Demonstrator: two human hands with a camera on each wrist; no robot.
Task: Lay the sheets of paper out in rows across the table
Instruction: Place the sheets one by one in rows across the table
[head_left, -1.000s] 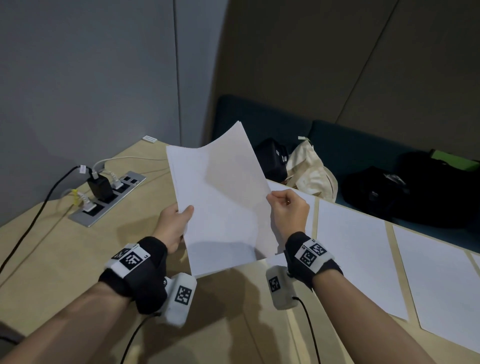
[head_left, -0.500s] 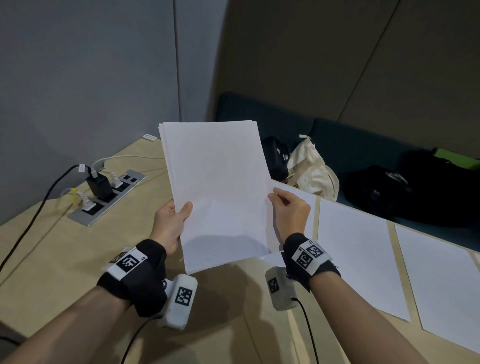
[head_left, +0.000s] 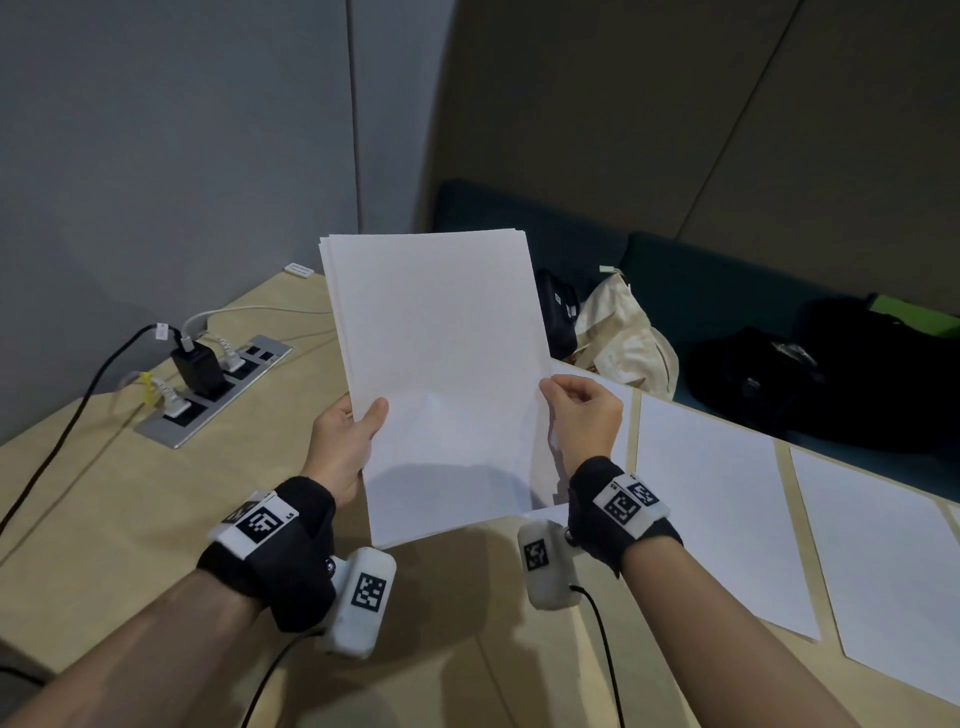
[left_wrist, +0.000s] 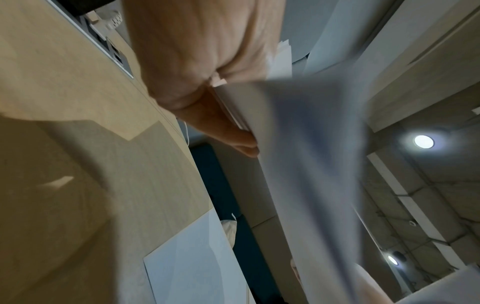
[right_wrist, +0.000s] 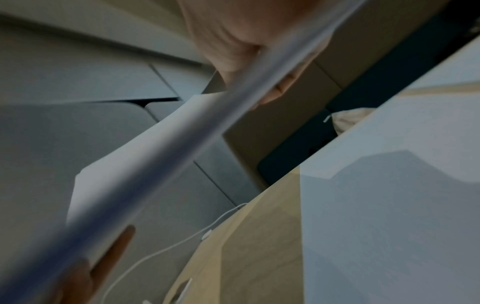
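I hold a stack of white paper (head_left: 436, 374) upright above the wooden table (head_left: 130, 519). My left hand (head_left: 358, 431) grips its lower left edge, thumb on the front. My right hand (head_left: 571, 400) pinches the right edge, where the front sheet stands slightly off the rest. Three sheets lie side by side along the far edge: one (head_left: 618, 400) partly behind my right hand, another (head_left: 717, 519) and a third (head_left: 883, 561). The left wrist view shows the left hand (left_wrist: 207, 86) on the stack (left_wrist: 298, 133). In the right wrist view the right hand (right_wrist: 233, 45) is on the paper's edge (right_wrist: 182, 152).
A power strip (head_left: 249, 374) set in the table at the left holds a black charger (head_left: 195, 366) and cables. Behind the table's far edge is a dark bench (head_left: 701, 280) with a cream cloth bag (head_left: 623, 332) and black bags (head_left: 769, 384). A grey wall rises at the left.
A second ago the stack was bent and tilted; it now stands flat and squared. My right hand has shifted a little along the right edge. The left hand keeps its grip.
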